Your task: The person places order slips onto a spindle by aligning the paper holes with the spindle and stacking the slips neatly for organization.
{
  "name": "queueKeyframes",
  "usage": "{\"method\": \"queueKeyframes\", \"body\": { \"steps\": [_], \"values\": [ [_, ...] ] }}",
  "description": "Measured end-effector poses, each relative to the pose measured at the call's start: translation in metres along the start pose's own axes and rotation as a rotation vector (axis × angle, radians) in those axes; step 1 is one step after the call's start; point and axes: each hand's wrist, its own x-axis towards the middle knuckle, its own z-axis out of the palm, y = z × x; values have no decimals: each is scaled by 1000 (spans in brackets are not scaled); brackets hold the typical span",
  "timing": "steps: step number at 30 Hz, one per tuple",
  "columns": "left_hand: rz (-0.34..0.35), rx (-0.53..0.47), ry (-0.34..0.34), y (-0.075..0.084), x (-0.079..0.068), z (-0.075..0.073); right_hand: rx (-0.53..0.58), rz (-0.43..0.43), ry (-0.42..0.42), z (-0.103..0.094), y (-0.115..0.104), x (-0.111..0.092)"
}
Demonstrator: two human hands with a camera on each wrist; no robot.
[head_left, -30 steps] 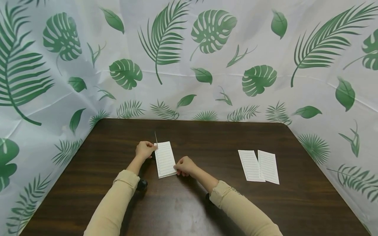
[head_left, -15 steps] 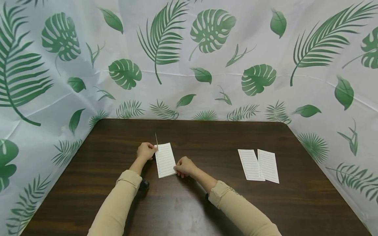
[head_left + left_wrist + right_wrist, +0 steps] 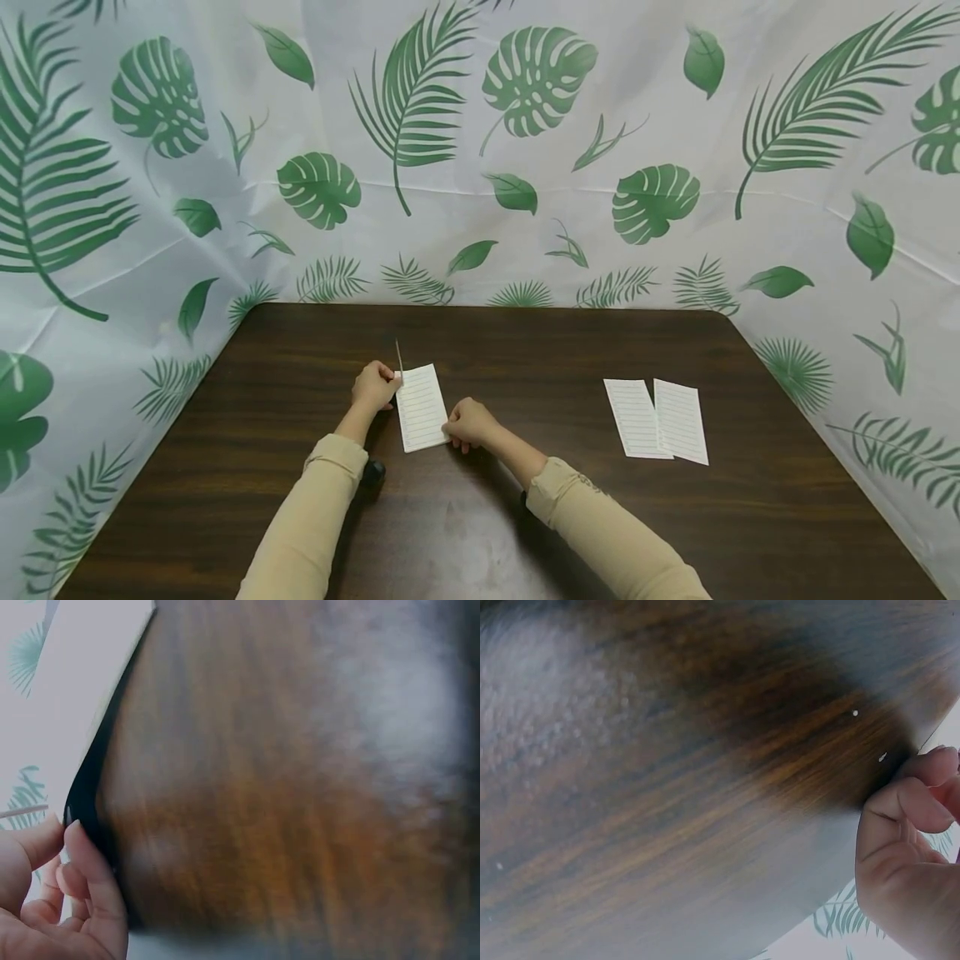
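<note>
A small stack of white lined paper sheets [image 3: 422, 408] is at the middle left of the table. My left hand [image 3: 375, 387] pinches its upper left edge; in the left wrist view, thumb and forefinger [image 3: 94, 866] meet at the border of the paper [image 3: 90, 652]. A thin stick-like strip [image 3: 399, 360] stands up by those fingertips, its kind unclear. At the lower right corner of the stack, my right hand [image 3: 471, 423] pinches the edge with curled fingers [image 3: 911, 810]. The right wrist view hides most of the paper behind the hand.
Two more lined sheets, one [image 3: 637, 419] partly overlapping the other [image 3: 682, 423], lie to the right on the dark wooden table [image 3: 540, 358]. A white leaf-print cloth [image 3: 450, 242] hangs behind the table and along its sides.
My left hand has shifted slightly right and toward me, with the strip beside it. The lower edges of the stack look more even now. My right hand has stayed at the corner.
</note>
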Motion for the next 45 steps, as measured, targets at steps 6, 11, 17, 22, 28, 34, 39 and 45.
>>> {"method": "queueKeyframes", "body": {
  "steps": [6, 11, 17, 22, 28, 34, 39, 45],
  "values": [
    [33, -90, -47, -49, 53, 28, -3, 14, -3, -1, -1, 0],
    [72, -123, -48, -175, 183, 101, 12, 12, 7, -1, 1, -1],
    [-30, -170, -151, -133, 140, 68, 37, -6, 13, -1, 1, -1],
    [-86, -249, -218, -43, 44, 12, 78, 4, 22, 0, 4, 1],
    [-106, -238, -218, -18, 22, 0, 133, 35, 21, 0, 6, 3],
    [-56, -233, -195, -97, 105, 47, 260, 72, -38, -8, 4, -1],
    [-56, -244, -205, -184, 194, 97, 277, 78, -45, -11, 5, -4],
    [-42, -213, -190, -162, 169, 82, 253, 64, -77, -21, 6, -10]
  ]
}}
